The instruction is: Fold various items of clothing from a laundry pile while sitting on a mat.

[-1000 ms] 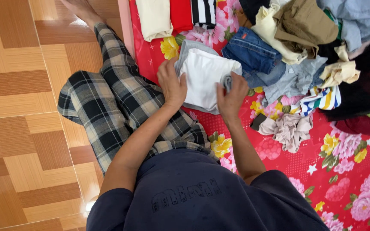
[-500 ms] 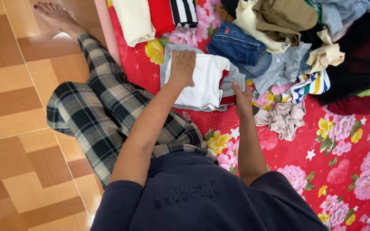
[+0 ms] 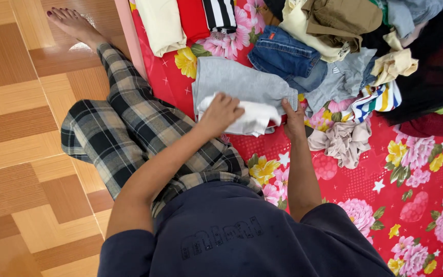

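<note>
- My left hand (image 3: 221,112) is closed over the white cloth (image 3: 255,117), fingers curled on its top and pinching its near-left part.
- My right hand (image 3: 294,119) rests at the right end of the grey garment (image 3: 239,82); its fingertips touch the edge where grey and white meet, but I cannot tell whether they are pinching the fabric or only pressing on it.
- The grey garment lies flat on the red floral sheet (image 3: 401,205) and serves as my landmark. The white cloth lies bunched along its near edge, partly on top of it.
- Just beyond the grey garment's far right corner lie folded blue jeans (image 3: 283,54).
- Beyond its far left corner sit a folded cream piece (image 3: 160,23), a red piece (image 3: 193,18) and a black-and-white striped piece (image 3: 220,14), side by side.
- To the right of the grey garment is a loose heap of clothes (image 3: 365,31), with a striped multicolour item (image 3: 380,100) at its near side.
- Near its right end, on the near side, lies a crumpled beige cloth (image 3: 342,143).
- To the left of the grey garment, off the sheet, my checked trouser leg (image 3: 124,128) stretches over the wooden floor (image 3: 16,128).
</note>
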